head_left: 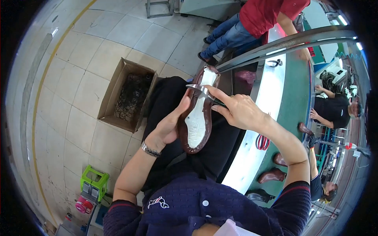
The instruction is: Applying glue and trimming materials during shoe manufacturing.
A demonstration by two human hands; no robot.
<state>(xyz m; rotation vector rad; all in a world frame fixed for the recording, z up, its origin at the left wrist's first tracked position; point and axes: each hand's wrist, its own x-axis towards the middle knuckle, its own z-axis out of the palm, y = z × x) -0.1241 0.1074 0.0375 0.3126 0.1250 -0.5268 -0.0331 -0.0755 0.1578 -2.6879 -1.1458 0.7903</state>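
A brown leather shoe (182,131) lies sole up over my lap, its underside showing a long white insole (197,128) with the leather edge folded in around it. My left hand (170,125) grips the shoe along its left side. In my right hand (243,111) is a hammer (197,87) with a silver head and dark handle. The head lies across the narrow middle of the sole, and whether it touches the surface I cannot tell. My right fingers wrap the handle and partly hide it.
Left of my legs stands an open cardboard box (106,100) holding a dark tangle. On my right runs a green conveyor belt (291,94) with brown shoes (271,176) and a metal ledge (246,151). A red-shirted person (260,17) stands ahead; other people sit beyond the belt.
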